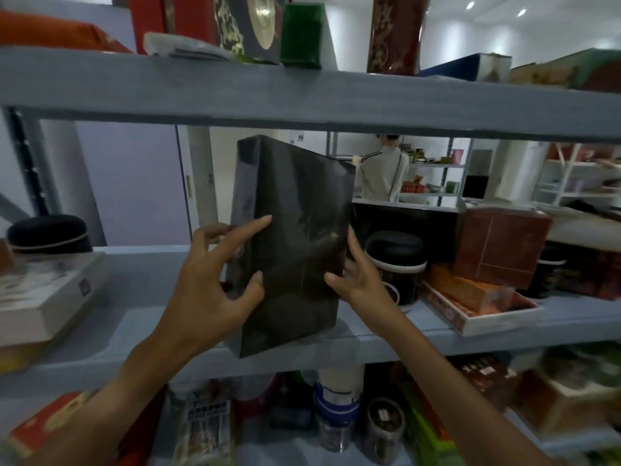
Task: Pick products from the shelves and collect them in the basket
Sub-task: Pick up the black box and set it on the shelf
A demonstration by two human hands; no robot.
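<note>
Both your hands are on the black bag [295,243] mid-frame: left hand [215,280] grips its left edge, index finger laid out across the front, right hand [356,280] clasps the right edge. It's tilted, bottom edge by the grey shelf [134,297]. Just behind on the right sits a black-lidded jar [396,264], then a maroon box [500,243]. Far back, a person [383,173] faces other racks.

Grey-blue shelving unit [141,287], three boards in view, all stocked.

Middle board: white flat box [43,297] at left with black round lidded container [48,233] behind it, black lidded jar [395,264] and shallow red-and-white tray [497,317] at right. Top board: dark green packet [300,35], tall maroon patterned box [393,31]. Bottom board: clear glass jar [383,428].
</note>
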